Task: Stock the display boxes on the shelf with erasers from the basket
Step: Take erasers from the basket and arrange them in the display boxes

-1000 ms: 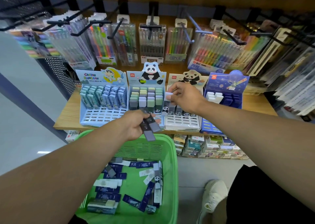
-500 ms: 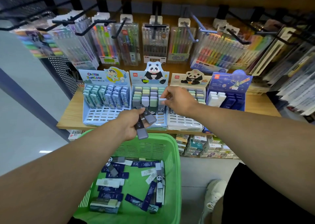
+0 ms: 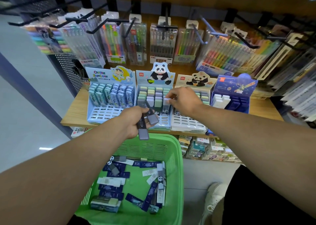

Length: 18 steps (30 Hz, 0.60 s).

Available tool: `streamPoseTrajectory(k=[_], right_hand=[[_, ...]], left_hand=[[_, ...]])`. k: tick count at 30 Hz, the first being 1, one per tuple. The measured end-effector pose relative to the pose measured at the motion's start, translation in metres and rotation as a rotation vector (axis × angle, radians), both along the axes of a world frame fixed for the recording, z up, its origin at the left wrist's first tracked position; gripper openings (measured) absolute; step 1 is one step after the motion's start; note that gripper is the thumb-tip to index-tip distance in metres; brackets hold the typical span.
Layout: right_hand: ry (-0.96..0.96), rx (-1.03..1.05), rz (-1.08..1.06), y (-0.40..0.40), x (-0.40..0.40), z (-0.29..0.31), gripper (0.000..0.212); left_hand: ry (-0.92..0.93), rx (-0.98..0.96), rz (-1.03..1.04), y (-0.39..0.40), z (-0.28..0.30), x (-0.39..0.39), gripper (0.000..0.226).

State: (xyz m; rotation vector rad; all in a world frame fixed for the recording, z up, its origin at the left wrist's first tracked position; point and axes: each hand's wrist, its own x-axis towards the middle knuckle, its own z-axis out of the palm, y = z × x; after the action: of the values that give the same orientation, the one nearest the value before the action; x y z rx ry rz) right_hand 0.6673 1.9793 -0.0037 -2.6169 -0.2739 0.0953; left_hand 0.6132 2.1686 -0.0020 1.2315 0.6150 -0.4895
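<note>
Several display boxes stand in a row on the wooden shelf (image 3: pixel 77 108). My left hand (image 3: pixel 135 122) hovers over the green basket (image 3: pixel 172 149) and grips a few grey erasers in dark sleeves (image 3: pixel 143 132). My right hand (image 3: pixel 183 99) pinches a white-topped eraser (image 3: pixel 166 100) at the right column of the middle panda box (image 3: pixel 153 94), which holds pastel erasers. Beside it sit the light blue cartoon box (image 3: pixel 109 94), a second panda box (image 3: pixel 189 122) and a dark blue space box (image 3: pixel 234 93). Loose navy, white and grey erasers (image 3: pixel 116 175) lie in the basket.
Packs of coloured pens (image 3: pixel 162 43) hang from black hooks (image 3: pixel 95 29) above the boxes. Stacked small boxes (image 3: pixel 206 149) fill the lower shelf. A white shoe (image 3: pixel 213 199) stands on the grey floor at the right of the basket.
My right hand has moved left from the second panda box to the right column of the middle panda box, carrying the white-topped eraser. My left hand has lifted slightly with its erasers.
</note>
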Motion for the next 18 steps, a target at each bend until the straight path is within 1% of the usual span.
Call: streamPoseTrajectory(k=[3, 9, 13, 15, 18], right_hand=[[-0.028, -0.066, -0.012, 0.002, 0.001, 0.002, 0.021], [-0.034, -0.152, -0.036, 0.009, 0.001, 0.001, 0.012], [-0.005, -0.193, -0.031, 0.012, 0.004, 0.002, 0.013], [-0.036, -0.207, 0.008, 0.013, 0.005, 0.007, 0.018], [-0.071, -0.120, 0.140, 0.013, 0.001, 0.017, 0.040]], left_hand=[[0.005, -0.016, -0.010, 0.000, 0.002, -0.001, 0.006], [-0.003, -0.037, -0.010, 0.001, 0.003, 0.000, 0.014], [-0.008, -0.028, -0.003, 0.004, 0.003, -0.001, 0.025], [-0.013, -0.018, 0.009, 0.005, 0.006, -0.001, 0.026], [-0.026, -0.016, 0.021, 0.003, 0.012, -0.001, 0.019]])
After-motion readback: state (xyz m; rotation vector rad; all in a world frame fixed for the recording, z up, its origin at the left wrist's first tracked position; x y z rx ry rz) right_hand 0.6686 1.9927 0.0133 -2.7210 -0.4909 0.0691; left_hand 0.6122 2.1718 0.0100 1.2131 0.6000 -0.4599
